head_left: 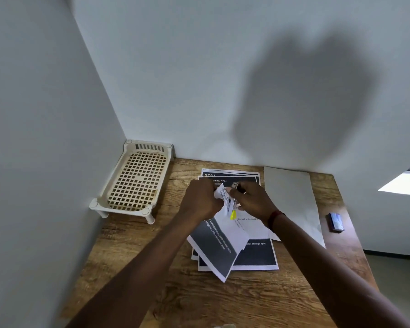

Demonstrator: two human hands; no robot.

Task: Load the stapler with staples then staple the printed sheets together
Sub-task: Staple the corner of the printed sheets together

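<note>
- Nearest, the printed sheets (234, 254) lie fanned and skewed on the wooden table (175, 299); uneven corners could let a staple miss a page.
- Above them, the left hand (202, 201) pinches a lifted corner of the sheets, fingers closed on the paper.
- Beside it, the right hand (252, 201) is clamped on the stapler (233, 201), seemingly astride that corner, though blur hides the mouth.
- Farther right, a small box (334, 222), possibly staples, rests well apart.

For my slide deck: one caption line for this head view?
Both hands work a stapler onto printed sheets above a wooden desk.
</note>
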